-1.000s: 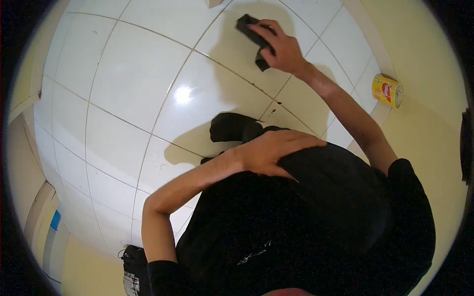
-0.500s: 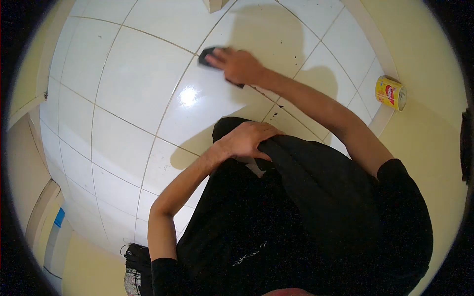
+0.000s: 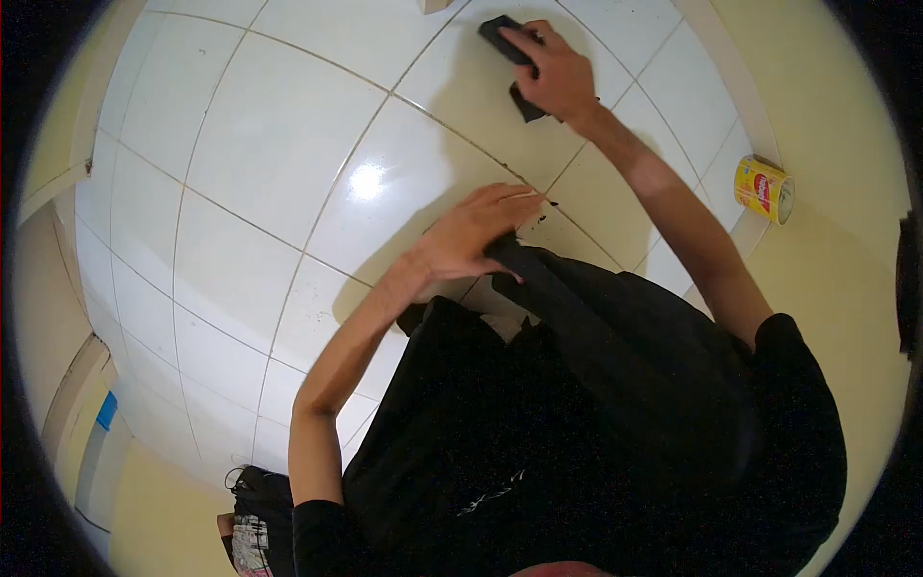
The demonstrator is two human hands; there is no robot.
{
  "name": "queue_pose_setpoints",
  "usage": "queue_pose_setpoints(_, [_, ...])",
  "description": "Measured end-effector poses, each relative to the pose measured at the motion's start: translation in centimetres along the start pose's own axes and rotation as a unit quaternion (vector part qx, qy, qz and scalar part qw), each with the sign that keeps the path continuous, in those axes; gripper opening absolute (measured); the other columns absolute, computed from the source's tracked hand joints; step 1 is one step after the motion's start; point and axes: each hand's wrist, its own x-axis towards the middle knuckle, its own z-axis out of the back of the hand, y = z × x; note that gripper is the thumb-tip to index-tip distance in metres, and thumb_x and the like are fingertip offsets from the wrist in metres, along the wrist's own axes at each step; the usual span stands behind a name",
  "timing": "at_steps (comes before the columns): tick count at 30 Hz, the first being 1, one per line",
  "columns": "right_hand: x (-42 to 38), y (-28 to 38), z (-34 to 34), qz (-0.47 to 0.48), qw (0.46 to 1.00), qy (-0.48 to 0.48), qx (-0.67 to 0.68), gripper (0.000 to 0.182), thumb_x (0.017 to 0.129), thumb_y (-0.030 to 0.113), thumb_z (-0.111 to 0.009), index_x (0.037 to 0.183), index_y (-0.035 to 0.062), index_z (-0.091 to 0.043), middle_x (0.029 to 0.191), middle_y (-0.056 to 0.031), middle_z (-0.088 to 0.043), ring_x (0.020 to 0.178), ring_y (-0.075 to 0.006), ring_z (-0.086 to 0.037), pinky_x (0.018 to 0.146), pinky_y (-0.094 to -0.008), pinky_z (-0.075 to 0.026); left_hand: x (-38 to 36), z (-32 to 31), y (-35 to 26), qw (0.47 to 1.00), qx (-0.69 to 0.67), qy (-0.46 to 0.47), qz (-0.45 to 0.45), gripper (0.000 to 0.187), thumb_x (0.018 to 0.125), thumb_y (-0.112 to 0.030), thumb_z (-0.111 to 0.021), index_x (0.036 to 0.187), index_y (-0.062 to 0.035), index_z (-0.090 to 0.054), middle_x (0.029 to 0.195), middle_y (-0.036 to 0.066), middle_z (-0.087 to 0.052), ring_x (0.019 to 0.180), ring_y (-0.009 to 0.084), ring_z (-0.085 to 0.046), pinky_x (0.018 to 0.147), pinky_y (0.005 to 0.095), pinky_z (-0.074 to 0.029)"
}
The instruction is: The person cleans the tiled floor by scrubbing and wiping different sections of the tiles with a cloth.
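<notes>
My right hand (image 3: 560, 77) grips a black cloth (image 3: 508, 40) against the white tiled floor (image 3: 279, 125) at the top centre; part of the cloth hangs out below the palm. My left hand (image 3: 481, 231) rests at my knee, over the dark trouser fabric (image 3: 586, 298), its fingers stretched out and nothing seen in it. Small dark specks (image 3: 543, 217) lie on the floor just right of my left fingertips.
A yellow can (image 3: 764, 189) with a red label is by the wall at the right. At the lower left sits a black bag or garment (image 3: 261, 514) with a white print. A blue item (image 3: 107, 411) shows at the far left.
My right hand has moved right and up across the tiles with the black cloth. My left hand has lifted slightly and shifted forward, its fingers now straighter.
</notes>
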Motion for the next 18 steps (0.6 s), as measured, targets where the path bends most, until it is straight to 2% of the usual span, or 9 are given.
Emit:
queue_pose_setpoints(2, [-0.4, 1.5, -0.4, 0.013, 1.000, -0.008, 0.018, 0.052, 0.084, 0.013, -0.063, 0.134, 0.0236, -0.069, 0.126, -0.0006, -0.062, 0.094, -0.0246, -0.070, 0.073, -0.0391, -0.061, -1.5, 1.6, 2.0, 0.989, -0.068, 0.038, 0.127, 0.047, 0.082, -0.024, -0.084, 0.124, -0.0056, -0.073, 0.158, 0.015, -0.047, 0.143, 0.0361, -0.046, 0.119, 0.0470, -0.037])
queue_pose_setpoints(4, [-0.7, 2.6, -0.3, -0.003, 0.999, 0.005, 0.032, 0.052, 0.084, 0.013, -0.063, 0.134, 0.0231, -0.069, 0.126, -0.0006, -0.062, 0.092, -0.0238, -0.070, 0.073, -0.0394, -0.061, -1.8, 2.5, 2.9, 0.985, -0.047, 0.007, 0.168, 0.043, 0.087, -0.025, -0.081, 0.123, -0.0046, -0.073, 0.157, 0.015, -0.047, 0.142, 0.0353, -0.048, 0.119, 0.0472, -0.039])
queue_pose_setpoints(6, [-0.8, 2.5, -0.2, -0.007, 0.999, 0.005, 0.033, 0.053, 0.083, 0.012, -0.064, 0.135, 0.0225, -0.069, 0.126, -0.0011, -0.062, 0.089, -0.0229, -0.070, 0.071, -0.0376, -0.060, -1.4, 3.3, 3.1, 0.986, 0.062, -0.094, 0.120, 0.039, 0.092, -0.028, -0.077, 0.122, -0.0030, -0.072, 0.151, 0.015, -0.055, 0.140, 0.0330, -0.052, 0.117, 0.0468, -0.042])
queue_pose_setpoints(8, [-0.9, 2.0, -0.3, -0.006, 0.999, 0.000, 0.033, 0.053, 0.083, 0.012, -0.064, 0.135, 0.0225, -0.069, 0.126, -0.0013, -0.062, 0.087, -0.0231, -0.070, 0.070, -0.0364, -0.060, -0.6, 3.6, 3.1, 0.962, 0.003, -0.179, 0.206, 0.019, 0.097, -0.014, -0.072, 0.111, -0.0008, -0.076, 0.112, 0.010, -0.076, 0.102, 0.0230, -0.072, 0.091, 0.0371, -0.057])
queue_pose_setpoints(10, [-1.1, 1.9, 0.4, -0.010, 0.999, -0.001, 0.053, 0.054, 0.082, 0.012, -0.065, 0.135, 0.0224, -0.068, 0.127, -0.0020, -0.062, 0.085, -0.0234, -0.070, 0.069, -0.0356, -0.060, 0.2, 5.2, 1.0, 0.887, -0.101, -0.190, 0.409, 0.015, 0.100, -0.010, -0.069, 0.108, -0.0006, -0.077, 0.092, 0.006, -0.079, 0.083, 0.0165, -0.075, 0.074, 0.0302, -0.060])
queue_pose_setpoints(11, [-1.3, 1.9, 0.8, -0.012, 0.998, -0.002, 0.062, 0.054, 0.082, 0.012, -0.065, 0.135, 0.0224, -0.068, 0.127, -0.0024, -0.062, 0.085, -0.0235, -0.070, 0.069, -0.0353, -0.060, -0.8, 4.6, 2.6, 0.905, -0.099, -0.240, 0.338, 0.016, 0.103, -0.010, -0.065, 0.098, 0.0000, -0.076, 0.082, 0.003, -0.076, 0.064, 0.0082, -0.067, 0.058, 0.0251, -0.054])
queue_pose_setpoints(14, [-2.5, 3.5, 1.8, 0.003, 0.995, 0.011, 0.098, 0.055, 0.082, 0.013, -0.065, 0.137, 0.0224, -0.067, 0.128, -0.0031, -0.061, 0.087, -0.0235, -0.070, 0.069, -0.0352, -0.060, -2.7, 4.1, 7.0, 0.883, -0.050, -0.352, 0.307, 0.019, 0.101, -0.010, -0.068, 0.086, -0.0007, -0.074, 0.075, 0.003, -0.073, 0.053, 0.0066, -0.057, 0.054, 0.0262, -0.051])
queue_pose_setpoints(15, [-3.3, 4.3, 1.9, 0.003, 0.994, 0.043, 0.103, 0.059, 0.082, 0.013, -0.065, 0.141, 0.0227, -0.064, 0.131, -0.0056, -0.059, 0.095, -0.0249, -0.070, 0.073, -0.0368, -0.060, -2.8, 4.8, 6.7, 0.886, -0.031, -0.354, 0.298, 0.012, 0.101, -0.007, -0.066, 0.096, -0.0006, -0.074, 0.087, 0.006, -0.072, 0.068, 0.0097, -0.062, 0.062, 0.0272, -0.053])
queue_pose_setpoints(18, [-7.0, 6.3, 1.3, 0.050, 0.978, 0.149, 0.135, 0.069, 0.083, 0.019, -0.068, 0.150, 0.0242, -0.053, 0.135, -0.0116, -0.056, 0.109, -0.0317, -0.066, 0.076, -0.0446, -0.062, -1.4, 5.4, 7.0, 0.878, 0.094, -0.446, 0.148, 0.013, 0.102, -0.003, -0.061, 0.111, -0.0027, -0.070, 0.108, 0.011, -0.069, 0.093, 0.0165, -0.066, 0.071, 0.0293, -0.055])
